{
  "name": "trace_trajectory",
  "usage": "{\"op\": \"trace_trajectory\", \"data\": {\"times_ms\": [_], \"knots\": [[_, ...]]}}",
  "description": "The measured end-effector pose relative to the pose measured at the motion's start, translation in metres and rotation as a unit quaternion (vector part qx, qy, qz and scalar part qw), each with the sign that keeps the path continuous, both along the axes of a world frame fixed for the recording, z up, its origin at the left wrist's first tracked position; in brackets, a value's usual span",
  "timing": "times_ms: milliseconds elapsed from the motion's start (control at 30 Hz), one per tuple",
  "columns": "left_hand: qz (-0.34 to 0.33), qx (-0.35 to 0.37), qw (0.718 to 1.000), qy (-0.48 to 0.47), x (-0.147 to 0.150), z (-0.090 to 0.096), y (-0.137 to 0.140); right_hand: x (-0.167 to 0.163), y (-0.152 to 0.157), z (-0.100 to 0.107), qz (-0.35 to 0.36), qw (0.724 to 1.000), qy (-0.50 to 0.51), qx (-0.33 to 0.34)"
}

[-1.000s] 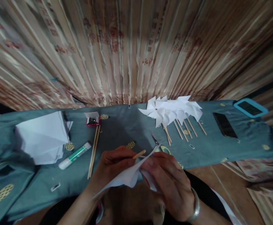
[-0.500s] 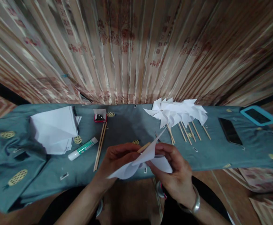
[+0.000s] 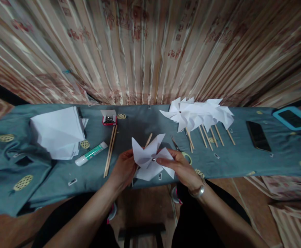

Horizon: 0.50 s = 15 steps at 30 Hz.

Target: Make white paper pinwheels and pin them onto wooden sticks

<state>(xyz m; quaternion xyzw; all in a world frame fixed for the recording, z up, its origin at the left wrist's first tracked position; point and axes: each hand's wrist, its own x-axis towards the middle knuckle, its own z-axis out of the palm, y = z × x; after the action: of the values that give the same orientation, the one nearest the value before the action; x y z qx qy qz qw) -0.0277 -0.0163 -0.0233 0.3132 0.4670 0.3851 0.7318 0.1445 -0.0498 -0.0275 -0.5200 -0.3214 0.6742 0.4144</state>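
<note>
A white paper pinwheel (image 3: 147,172) faces up between my hands over the table's front edge, with a shiny round pin head (image 3: 153,159) at its centre. Behind the blades runs a wooden stick (image 3: 148,138), its top end poking out above. My left hand (image 3: 123,170) is closed on the pinwheel's left side by the stick; its fingertips are hidden behind the paper. From the right, my right hand (image 3: 184,170) grips a blade, its thumb stretched across the front close to the pin. Just beyond that hand lies a pair of scissors (image 3: 187,158), partly covered.
Several finished pinwheels (image 3: 199,115) overlap at the back right. Left lie a paper stack (image 3: 57,132), a glue stick (image 3: 91,154), wooden sticks (image 3: 110,151) and a red box of pins (image 3: 109,119). A phone (image 3: 258,135) and a blue-framed tablet (image 3: 293,118) lie far right.
The pinwheel has turned from edge-on to face up, so its pin now shows. My right thumb has moved onto its front, and the scissors have come into clearer view.
</note>
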Motion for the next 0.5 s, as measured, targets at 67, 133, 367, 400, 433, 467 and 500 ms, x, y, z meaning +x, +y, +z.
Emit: {"op": "trace_trajectory", "data": {"times_ms": [67, 133, 367, 400, 433, 467, 500], "knots": [[0.007, -0.025, 0.999, -0.022, -0.0001, -0.0024, 0.0017, 0.0018, 0.0023, -0.0019, -0.003, 1.000, 0.011, -0.027], [0.016, -0.041, 0.998, -0.038, 0.0001, -0.0036, 0.0031, 0.0027, 0.0047, -0.0019, -0.007, 0.999, 0.012, -0.038], [-0.012, -0.036, 0.999, -0.024, 0.0043, -0.0068, 0.0037, 0.0012, 0.0103, -0.0050, 0.015, 0.998, 0.004, -0.065], [-0.019, -0.031, 0.999, -0.019, 0.0040, -0.0072, 0.0034, 0.0008, 0.0101, -0.0056, 0.017, 0.998, 0.001, -0.063], [-0.022, -0.023, 0.999, -0.011, 0.0033, -0.0073, 0.0029, 0.0003, 0.0095, -0.0057, 0.018, 0.998, -0.004, -0.055], [-0.022, -0.009, 1.000, 0.003, 0.0022, -0.0071, 0.0024, -0.0001, 0.0087, -0.0050, 0.021, 0.999, -0.012, -0.041], [-0.021, 0.005, 1.000, 0.020, 0.0009, -0.0064, 0.0018, -0.0003, 0.0075, -0.0033, 0.023, 0.999, -0.022, -0.020]]}}
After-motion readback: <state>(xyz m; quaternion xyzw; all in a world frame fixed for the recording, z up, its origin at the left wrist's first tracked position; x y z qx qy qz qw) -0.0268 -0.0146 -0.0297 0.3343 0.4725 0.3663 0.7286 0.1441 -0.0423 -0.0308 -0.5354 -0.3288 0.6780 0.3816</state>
